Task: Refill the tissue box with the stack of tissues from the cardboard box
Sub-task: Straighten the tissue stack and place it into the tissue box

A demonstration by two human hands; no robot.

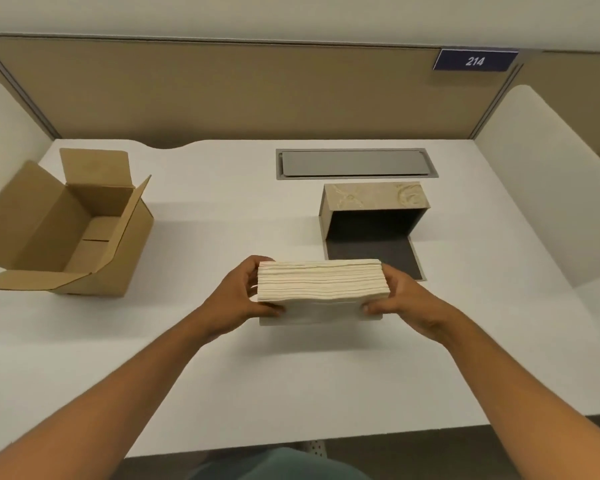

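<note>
At the near middle of the white table point(194, 368), the fingers point(272, 310) of a person's left hand point(234, 299) and right hand point(400, 301) are closed on the short ends of a cream, block-shaped stack of folded tissues point(321, 284), thumbs curled under its near lower edge. The stack is level, its long axis running left to right, with a pale flat panel point(312, 318) just beneath it. Farther and slightly right lies the beige marbled rectangular tissue box point(374, 199), its dark open side facing the person and a dark flap point(373, 254) laid flat on the table toward the stack. Its long axis also runs left to right, so the stack appears aligned for a push away; the right hand is nearer. Well apart at the left, the brown cardboard box point(66, 233) stands open and empty.
</note>
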